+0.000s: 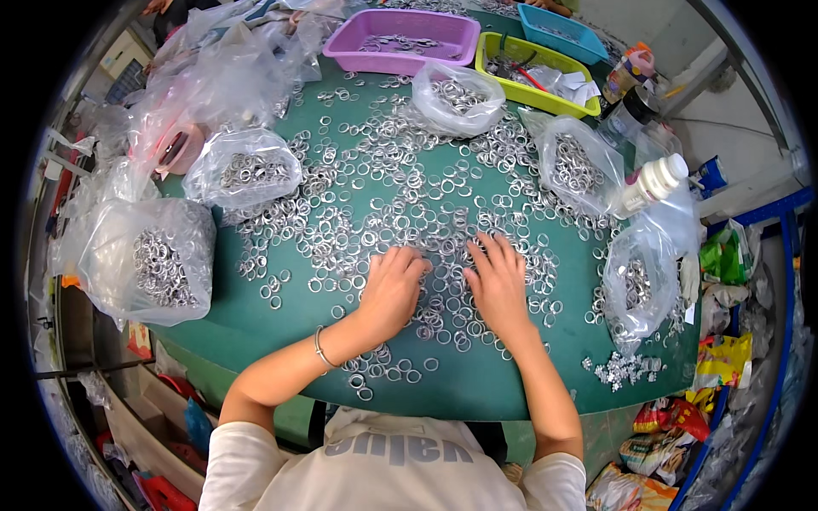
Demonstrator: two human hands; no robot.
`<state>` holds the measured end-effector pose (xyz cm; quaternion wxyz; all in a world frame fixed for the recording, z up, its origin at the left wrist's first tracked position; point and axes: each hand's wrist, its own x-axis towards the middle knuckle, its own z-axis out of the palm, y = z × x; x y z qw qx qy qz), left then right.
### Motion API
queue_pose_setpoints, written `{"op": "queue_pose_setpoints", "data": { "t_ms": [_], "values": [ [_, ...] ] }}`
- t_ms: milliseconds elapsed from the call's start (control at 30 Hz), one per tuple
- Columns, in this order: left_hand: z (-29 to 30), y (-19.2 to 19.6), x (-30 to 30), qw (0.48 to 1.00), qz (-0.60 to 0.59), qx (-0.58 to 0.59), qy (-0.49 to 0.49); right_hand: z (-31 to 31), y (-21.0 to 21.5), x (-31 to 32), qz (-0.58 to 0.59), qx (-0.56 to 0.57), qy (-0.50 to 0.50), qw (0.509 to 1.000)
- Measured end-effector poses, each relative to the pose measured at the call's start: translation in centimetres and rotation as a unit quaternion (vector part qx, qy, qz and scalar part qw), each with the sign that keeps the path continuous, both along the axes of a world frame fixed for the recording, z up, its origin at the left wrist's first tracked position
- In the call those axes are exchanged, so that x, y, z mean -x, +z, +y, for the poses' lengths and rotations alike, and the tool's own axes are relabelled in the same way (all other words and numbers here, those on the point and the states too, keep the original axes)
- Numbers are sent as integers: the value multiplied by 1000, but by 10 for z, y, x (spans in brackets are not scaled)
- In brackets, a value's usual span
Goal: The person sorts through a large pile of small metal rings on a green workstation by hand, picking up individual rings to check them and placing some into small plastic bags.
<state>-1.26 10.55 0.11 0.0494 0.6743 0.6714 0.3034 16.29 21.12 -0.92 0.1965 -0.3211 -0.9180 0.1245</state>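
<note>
Silver metal rings (pixel 394 209) lie loose all over the green tabletop (pixel 256 341). Among them, near the middle, my left hand (pixel 394 288) is bent down with its fingers curled together. Its fingertips are partly hidden, and what they pinch, if anything, does not show. Just to the right, my right hand (pixel 497 281) rests on the rings with its fingers stretched and apart, holding nothing visible. A narrow band of rings lies between the two hands. More rings (pixel 379 368) are scattered by my left wrist, which wears a bracelet (pixel 322 349).
Clear plastic bags of rings stand at left (pixel 192 223), back (pixel 486 94) and right (pixel 635 243). At the back are a purple tray (pixel 341 58), a yellow-green tray (pixel 545 100) and a blue tray (pixel 588 53). A white bottle (pixel 652 183) leans at right, above small silver pieces (pixel 626 370).
</note>
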Motion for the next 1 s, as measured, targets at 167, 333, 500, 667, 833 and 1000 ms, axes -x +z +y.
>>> {"op": "queue_pose_setpoints", "data": {
  "t_ms": [167, 333, 500, 667, 833, 1000],
  "values": [
    [-6, 2, 13, 999, -25, 16, 20, -35, 16, -13, -82, 50, 105, 990],
    [-7, -6, 11, 989, 80, 108, -62, -56, 30, -29, -115, 85, 169, 975],
    [-38, -1, 6, 978, 87, 134, -131, -49, 21, -48, 25, 134, 164, 977],
    [-63, 7, 7, 975, 47, 153, -156, -25, 18, -50, 95, 145, -125, 977],
    [-64, 4, 16, 989, -43, 65, -123, -3, 5, -41, 35, 35, -124, 991],
    [-23, 10, 14, 999, -52, 11, -10, 3, 13, -5, 94, 9, -50, 994]
  ]
}}
